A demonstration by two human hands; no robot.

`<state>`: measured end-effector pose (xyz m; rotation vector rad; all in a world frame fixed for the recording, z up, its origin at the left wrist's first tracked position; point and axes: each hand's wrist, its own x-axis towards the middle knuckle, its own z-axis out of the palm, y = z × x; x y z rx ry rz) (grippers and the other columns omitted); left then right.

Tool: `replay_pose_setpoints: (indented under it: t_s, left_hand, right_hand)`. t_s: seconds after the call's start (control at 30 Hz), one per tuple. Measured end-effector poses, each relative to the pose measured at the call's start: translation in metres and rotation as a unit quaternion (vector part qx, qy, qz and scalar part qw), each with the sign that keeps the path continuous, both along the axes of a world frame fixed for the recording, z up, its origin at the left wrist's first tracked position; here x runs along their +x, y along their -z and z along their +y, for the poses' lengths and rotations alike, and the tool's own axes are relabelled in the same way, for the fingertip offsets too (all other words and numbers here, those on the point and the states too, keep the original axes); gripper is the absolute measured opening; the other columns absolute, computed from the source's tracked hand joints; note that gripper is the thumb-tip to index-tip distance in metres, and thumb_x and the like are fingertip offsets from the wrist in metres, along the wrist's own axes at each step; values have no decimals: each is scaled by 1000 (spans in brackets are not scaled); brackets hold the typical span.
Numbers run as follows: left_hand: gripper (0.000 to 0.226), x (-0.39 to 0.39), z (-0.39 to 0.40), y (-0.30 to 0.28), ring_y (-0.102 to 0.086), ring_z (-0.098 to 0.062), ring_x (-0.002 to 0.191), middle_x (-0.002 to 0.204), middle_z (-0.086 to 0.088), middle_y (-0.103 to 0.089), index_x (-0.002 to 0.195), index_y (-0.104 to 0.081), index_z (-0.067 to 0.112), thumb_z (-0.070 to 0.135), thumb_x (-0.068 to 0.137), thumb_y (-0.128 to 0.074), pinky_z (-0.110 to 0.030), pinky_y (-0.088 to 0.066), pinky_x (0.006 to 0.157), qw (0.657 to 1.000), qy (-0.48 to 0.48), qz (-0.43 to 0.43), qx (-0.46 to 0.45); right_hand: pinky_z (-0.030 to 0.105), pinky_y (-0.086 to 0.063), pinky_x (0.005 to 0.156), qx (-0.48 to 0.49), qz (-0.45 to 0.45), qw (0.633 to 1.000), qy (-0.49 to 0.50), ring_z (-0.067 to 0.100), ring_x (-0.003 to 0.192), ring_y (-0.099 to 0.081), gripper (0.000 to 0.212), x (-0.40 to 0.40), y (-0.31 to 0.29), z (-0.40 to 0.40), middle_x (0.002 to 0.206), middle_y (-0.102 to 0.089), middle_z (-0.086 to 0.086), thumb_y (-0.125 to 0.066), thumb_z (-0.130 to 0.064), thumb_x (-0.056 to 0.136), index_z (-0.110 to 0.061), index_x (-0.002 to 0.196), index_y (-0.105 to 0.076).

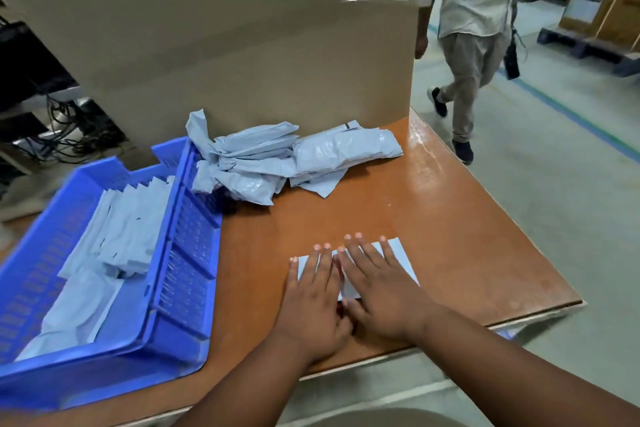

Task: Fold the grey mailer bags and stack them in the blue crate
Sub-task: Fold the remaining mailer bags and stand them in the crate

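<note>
A folded grey mailer bag (398, 255) lies flat on the brown table near its front edge. My left hand (313, 302) and my right hand (379, 291) press down on it side by side, palms flat, fingers spread, covering most of it. A loose pile of crumpled grey mailer bags (277, 158) sits farther back against a cardboard wall. The blue crate (187, 253) stands at the left and holds several folded grey bags (131, 229) stacked in a leaning row.
A tall cardboard box (242, 28) blocks the back of the table (467, 236). The table's right and front edges are close to my hands. A person (474, 28) walks on the floor at the right. Cables and shelving lie at the far left.
</note>
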<state>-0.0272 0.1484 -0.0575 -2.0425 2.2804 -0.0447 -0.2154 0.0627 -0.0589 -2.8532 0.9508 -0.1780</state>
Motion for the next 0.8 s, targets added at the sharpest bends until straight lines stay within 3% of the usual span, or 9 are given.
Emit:
replay_pose_setpoints:
  t_s: [0.07,0.13,0.2,0.3,0.4,0.47,0.6,0.7,0.8]
  left_hand:
    - [96,2,-1,3,12,-28,164,178,-10,1,170,-5,13,54,92,-43,-65,-14,126,1000,15,23,12]
    - [96,6,0,7,7,-25,165,178,-8,-1,170,-7,13,54,93,-46,-64,-17,126,998,25,52,2]
    - [95,16,4,11,3,-23,165,179,-7,-2,170,-11,12,60,97,-47,-62,-17,128,997,24,66,-23]
    - [95,35,13,22,5,-17,164,179,2,8,171,0,21,71,101,-39,-48,-12,132,994,-15,106,-27]
    - [94,53,21,26,5,-12,164,178,8,12,170,7,26,73,101,-35,-46,-12,133,993,-44,112,-4]
    - [95,64,25,24,10,-9,163,177,8,13,170,9,25,77,100,-29,-47,-10,132,992,-66,105,13]
    - [87,63,20,7,10,-13,163,177,5,11,171,-2,22,71,102,-24,-45,-3,133,987,-96,124,-23]
    - [76,34,-7,-6,5,-14,164,178,3,2,171,-7,19,58,107,-20,-40,-3,133,990,-30,134,-45]
    - [77,10,-26,-5,2,-16,164,178,1,-1,171,-8,16,54,104,-5,-35,5,132,993,3,121,10]
  right_hand:
    - [56,1,131,48,8,999,-24,22,164,9,82,18,6,3,178,6,6,-31,-54,104,-19,171,1]
    - [54,2,131,74,15,997,-12,18,164,7,80,20,13,2,178,8,4,-24,-59,105,-23,170,7]
    - [55,0,129,62,25,998,14,22,165,-6,82,12,20,-3,178,-4,6,-18,-69,105,-21,171,-7]
    - [55,-6,126,38,54,997,51,29,162,-21,88,-7,26,-10,176,-16,6,-15,-76,104,-18,168,-26]
    - [56,6,129,45,72,989,118,25,165,4,96,-30,25,-17,178,7,1,7,-82,95,-26,171,-7]
    - [59,10,128,49,87,982,157,25,164,12,99,-39,19,-22,178,10,-1,18,-82,89,-29,171,-2]
    - [62,16,126,45,80,972,217,30,163,12,87,-37,1,-24,178,3,9,-2,-75,101,-23,170,-11]
    - [59,11,128,23,21,988,148,31,164,8,79,-8,-11,-17,178,-2,12,-11,-65,106,-18,169,-17]
    - [52,6,131,38,7,997,65,29,165,-2,72,20,1,-2,177,-13,11,-15,-49,106,-14,169,-19]
